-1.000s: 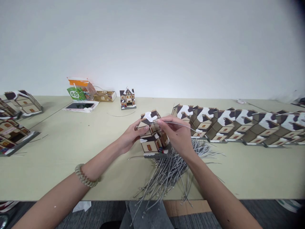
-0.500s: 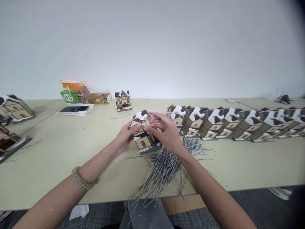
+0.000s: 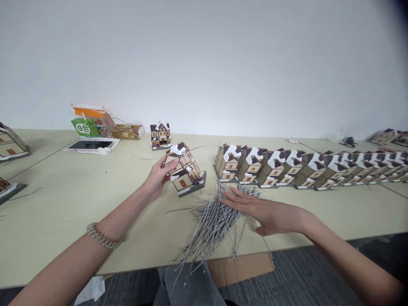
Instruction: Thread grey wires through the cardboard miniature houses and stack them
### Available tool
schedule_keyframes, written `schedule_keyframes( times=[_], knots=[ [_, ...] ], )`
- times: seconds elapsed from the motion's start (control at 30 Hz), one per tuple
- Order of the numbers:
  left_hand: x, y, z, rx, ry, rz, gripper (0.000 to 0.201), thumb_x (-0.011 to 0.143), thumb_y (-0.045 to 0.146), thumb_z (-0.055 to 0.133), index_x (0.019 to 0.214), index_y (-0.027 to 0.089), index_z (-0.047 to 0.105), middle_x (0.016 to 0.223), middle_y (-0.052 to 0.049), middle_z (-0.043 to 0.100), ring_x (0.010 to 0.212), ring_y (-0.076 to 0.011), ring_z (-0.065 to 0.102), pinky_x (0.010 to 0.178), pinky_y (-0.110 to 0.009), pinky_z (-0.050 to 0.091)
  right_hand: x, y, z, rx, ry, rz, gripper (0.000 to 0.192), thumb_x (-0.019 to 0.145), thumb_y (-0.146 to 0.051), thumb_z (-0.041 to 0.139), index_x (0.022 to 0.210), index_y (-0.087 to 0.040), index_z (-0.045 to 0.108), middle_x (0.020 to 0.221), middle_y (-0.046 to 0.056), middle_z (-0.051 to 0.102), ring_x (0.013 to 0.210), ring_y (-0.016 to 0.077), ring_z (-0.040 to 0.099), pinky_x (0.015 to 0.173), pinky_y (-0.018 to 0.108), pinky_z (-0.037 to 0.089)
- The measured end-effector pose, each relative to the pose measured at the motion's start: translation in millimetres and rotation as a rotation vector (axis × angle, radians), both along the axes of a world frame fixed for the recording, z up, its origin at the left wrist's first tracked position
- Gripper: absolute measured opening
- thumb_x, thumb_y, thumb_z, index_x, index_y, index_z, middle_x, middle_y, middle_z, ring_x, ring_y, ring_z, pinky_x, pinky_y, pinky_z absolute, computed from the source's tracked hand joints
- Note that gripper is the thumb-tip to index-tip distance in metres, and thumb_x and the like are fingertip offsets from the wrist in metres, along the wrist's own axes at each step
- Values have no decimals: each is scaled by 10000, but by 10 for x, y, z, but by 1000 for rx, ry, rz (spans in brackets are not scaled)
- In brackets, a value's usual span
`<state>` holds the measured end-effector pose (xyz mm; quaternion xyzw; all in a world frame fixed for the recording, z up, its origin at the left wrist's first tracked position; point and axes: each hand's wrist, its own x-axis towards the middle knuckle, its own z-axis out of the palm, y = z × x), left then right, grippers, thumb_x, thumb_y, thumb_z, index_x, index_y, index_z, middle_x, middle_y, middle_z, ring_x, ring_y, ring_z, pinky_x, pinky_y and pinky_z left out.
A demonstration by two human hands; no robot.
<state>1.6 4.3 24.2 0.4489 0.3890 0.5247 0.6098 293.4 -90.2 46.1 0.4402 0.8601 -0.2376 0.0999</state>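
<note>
My left hand (image 3: pixel 157 176) grips a small model house (image 3: pixel 185 172) by its left side, thumb on the roof. The house has cream walls, a dark roof with white snow patches and a grey base, and it is tilted above the table. A thin wire sticks out behind its roof. My right hand (image 3: pixel 261 209) is open, its fingers stretched out flat over a heap of thin grey wires (image 3: pixel 213 221). Whether the fingertips touch the wires I cannot tell. Some wire ends hang over the table's front edge.
A long row of similar model houses (image 3: pixel 277 168) runs along the right of the table (image 3: pixel 127 238). One house (image 3: pixel 160 136) stands at the back. A phone (image 3: pixel 92 145), a green packet (image 3: pixel 84 127) and a brown box (image 3: pixel 128 131) lie back left. More houses (image 3: pixel 12 144) are far left.
My right hand has let go of the model house and moved right and down over the wires, fingers now stretched. The left hand still holds the house, now tilted more. The view has shifted rightward.
</note>
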Motion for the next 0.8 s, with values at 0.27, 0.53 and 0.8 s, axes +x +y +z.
schedule_keyframes(
  times=[0.27,0.53,0.8],
  knots=[
    [-41,85,-33,8,-64,49,721,583,383,825,1219,189,548,992,-61,710,914,-202,663,783,-310,540,281,-52,-9,78,41,-67,762,846,-233,520,1486,-262,106,1567,41,121,1442,259,100,1163,464,206],
    [-22,74,-44,-11,-59,61,787,569,367,837,1265,191,516,954,-55,712,890,-193,669,782,-305,539,59,78,-43,138,-52,117,1071,611,-46,589,1483,-285,12,1569,55,-92,1425,323,-119,1145,561,91],
    [-45,53,-14,58,-17,27,561,617,406,800,1108,197,625,1038,-52,692,910,-174,647,755,-280,542,-383,267,-70,303,-38,453,895,620,-123,631,1446,-181,291,1492,186,309,1394,383,233,1089,560,281]
  ],
)
